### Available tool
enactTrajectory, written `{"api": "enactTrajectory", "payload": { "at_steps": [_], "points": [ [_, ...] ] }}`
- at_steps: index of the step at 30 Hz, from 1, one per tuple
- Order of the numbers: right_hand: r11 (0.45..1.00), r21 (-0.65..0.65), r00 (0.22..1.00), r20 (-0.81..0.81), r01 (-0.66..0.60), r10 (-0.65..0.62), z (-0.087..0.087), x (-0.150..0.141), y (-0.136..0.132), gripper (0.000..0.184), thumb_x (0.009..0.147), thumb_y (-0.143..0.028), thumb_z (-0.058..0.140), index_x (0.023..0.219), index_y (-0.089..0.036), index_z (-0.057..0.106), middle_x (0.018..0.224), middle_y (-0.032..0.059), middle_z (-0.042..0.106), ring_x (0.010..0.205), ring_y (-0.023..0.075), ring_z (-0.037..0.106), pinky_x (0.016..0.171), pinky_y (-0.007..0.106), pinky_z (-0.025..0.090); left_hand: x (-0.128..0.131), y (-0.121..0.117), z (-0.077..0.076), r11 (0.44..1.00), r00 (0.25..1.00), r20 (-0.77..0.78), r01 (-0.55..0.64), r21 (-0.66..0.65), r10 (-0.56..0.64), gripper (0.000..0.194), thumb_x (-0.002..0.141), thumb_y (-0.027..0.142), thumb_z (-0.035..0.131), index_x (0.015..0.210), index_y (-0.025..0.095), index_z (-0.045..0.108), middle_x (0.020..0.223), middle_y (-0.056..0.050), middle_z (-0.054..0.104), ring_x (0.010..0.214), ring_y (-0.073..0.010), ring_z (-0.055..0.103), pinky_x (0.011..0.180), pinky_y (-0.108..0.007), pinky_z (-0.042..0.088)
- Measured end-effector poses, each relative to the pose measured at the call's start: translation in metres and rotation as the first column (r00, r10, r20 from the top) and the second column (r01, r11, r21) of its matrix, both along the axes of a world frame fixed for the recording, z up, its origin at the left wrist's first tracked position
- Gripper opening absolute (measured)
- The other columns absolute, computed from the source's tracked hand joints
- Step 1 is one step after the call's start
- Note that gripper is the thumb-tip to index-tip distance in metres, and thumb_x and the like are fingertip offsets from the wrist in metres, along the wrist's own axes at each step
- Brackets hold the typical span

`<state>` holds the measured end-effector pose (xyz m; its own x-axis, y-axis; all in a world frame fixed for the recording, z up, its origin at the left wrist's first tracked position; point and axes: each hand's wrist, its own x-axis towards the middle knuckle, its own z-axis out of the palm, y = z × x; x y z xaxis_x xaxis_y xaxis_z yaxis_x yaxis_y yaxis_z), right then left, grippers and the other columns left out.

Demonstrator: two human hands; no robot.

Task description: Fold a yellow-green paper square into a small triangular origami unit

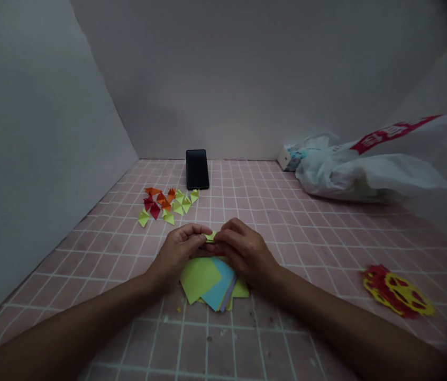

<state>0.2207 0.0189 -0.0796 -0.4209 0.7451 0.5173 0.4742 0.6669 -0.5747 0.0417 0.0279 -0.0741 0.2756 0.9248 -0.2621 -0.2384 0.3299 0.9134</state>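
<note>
A small folded piece of yellow-green paper [210,237] is pinched between my two hands, just above the surface. My left hand [185,244] grips its left side with thumb and fingers. On the right side, the fingers of my right hand [245,248] close over its other end and partly hide it. Directly below my hands lies a fanned pile of coloured paper sheets [201,278], with yellow-green, light blue and purple showing. Beyond my left hand sit several small folded paper shapes in yellow [178,207], orange [163,201] and red [155,211].
A black phone [197,169] lies near the back wall. At the back right are a white plastic bag [350,172] with red print and a small box [286,157]. Red and yellow paper cut-outs [398,293] lie at the right. A wall [40,132] bounds the left side.
</note>
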Motion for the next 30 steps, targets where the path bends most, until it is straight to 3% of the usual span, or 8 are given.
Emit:
{"api": "enactTrajectory", "payload": {
  "at_steps": [9,12,14,17,19,21,25,30],
  "points": [
    [0.999,-0.033,0.999,-0.046,-0.003,0.002,-0.001,0.0,0.001,0.008,0.092,-0.02,0.055,0.089,-0.019,0.062,0.09,0.0063,0.055,0.083,0.0183,0.055,0.072,0.031,0.045,-0.001,0.002,-0.004,0.999,0.999,-0.038,-0.014,0.042,0.016,0.028,0.069,0.025,0.078,0.089,0.015,0.061,0.071,0.0,0.07,0.065,-0.0131,0.07,0.071,-0.025,0.054],
    [0.982,-0.17,0.981,-0.163,0.077,-0.105,0.001,-0.001,0.001,0.008,0.088,-0.016,0.055,0.095,-0.017,0.059,0.087,0.0049,0.057,0.08,0.0171,0.055,0.071,0.03,0.044,-0.001,0.003,-0.004,0.994,0.996,-0.066,-0.05,0.096,0.056,0.032,0.068,0.025,0.078,0.093,0.017,0.059,0.071,0.002,0.069,0.065,-0.0124,0.069,0.066,-0.022,0.053],
    [0.927,-0.362,0.947,-0.251,0.102,-0.202,0.002,-0.003,0.001,0.006,0.088,-0.022,0.055,0.089,-0.017,0.058,0.078,0.0017,0.055,0.07,0.0149,0.052,0.064,0.028,0.041,-0.001,0.002,-0.002,0.991,0.994,-0.076,-0.067,0.118,0.076,0.036,0.067,0.025,0.078,0.095,0.018,0.056,0.071,0.003,0.067,0.064,-0.0123,0.069,0.062,-0.021,0.051],
    [0.769,-0.637,0.879,-0.397,-0.057,-0.265,0.003,-0.007,0.0,0.02,0.089,-0.035,0.054,0.078,-0.018,0.056,0.066,-0.0028,0.05,0.058,0.0117,0.046,0.055,0.025,0.039,-0.001,0.0,0.0,0.988,0.994,-0.078,-0.066,0.142,0.077,0.038,0.068,0.025,0.078,0.098,0.019,0.054,0.072,0.004,0.066,0.065,-0.0127,0.068,0.061,-0.021,0.051],
    [0.677,-0.717,0.842,-0.46,-0.165,-0.282,0.002,-0.01,-0.001,0.023,0.085,-0.039,0.058,0.075,-0.018,0.056,0.064,-0.003,0.052,0.055,0.0107,0.046,0.053,0.024,0.039,-0.001,-0.001,0.0,0.986,0.994,-0.079,-0.058,0.155,0.071,0.039,0.069,0.025,0.077,0.099,0.02,0.054,0.073,0.004,0.066,0.066,-0.0132,0.069,0.06,-0.021,0.05],
    [0.635,-0.744,0.826,-0.482,-0.209,-0.293,0.001,-0.011,-0.002,0.022,0.081,-0.037,0.064,0.073,-0.018,0.056,0.067,-0.0014,0.057,0.056,0.0104,0.049,0.052,0.023,0.039,-0.001,-0.001,0.0,0.985,0.994,-0.089,-0.05,0.167,0.065,0.038,0.07,0.025,0.077,0.099,0.02,0.054,0.074,0.003,0.067,0.066,-0.0136,0.069,0.061,-0.021,0.05],
    [0.641,-0.742,0.826,-0.479,-0.198,-0.298,0.0,-0.011,-0.002,0.019,0.077,-0.032,0.067,0.071,-0.018,0.056,0.071,0.001,0.062,0.06,0.0118,0.054,0.055,0.024,0.042,-0.001,0.0,-0.001,0.985,0.993,-0.116,-0.015,0.171,0.035,0.037,0.068,0.027,0.078,0.098,0.019,0.057,0.076,0.001,0.07,0.068,-0.015,0.069,0.065,-0.023,0.051],
    [0.772,-0.626,0.87,-0.437,-0.111,-0.229,0.003,-0.008,-0.001,0.015,0.079,-0.028,0.063,0.069,-0.018,0.057,0.07,-0.0004,0.058,0.066,0.0135,0.056,0.06,0.026,0.047,0.0,0.0,0.0,0.995,0.982,-0.184,0.058,0.081,-0.042,0.026,0.07,0.034,0.076,0.085,0.016,0.064,0.068,-0.001,0.069,0.061,-0.0136,0.065,0.062,-0.024,0.048]
  ]
}}
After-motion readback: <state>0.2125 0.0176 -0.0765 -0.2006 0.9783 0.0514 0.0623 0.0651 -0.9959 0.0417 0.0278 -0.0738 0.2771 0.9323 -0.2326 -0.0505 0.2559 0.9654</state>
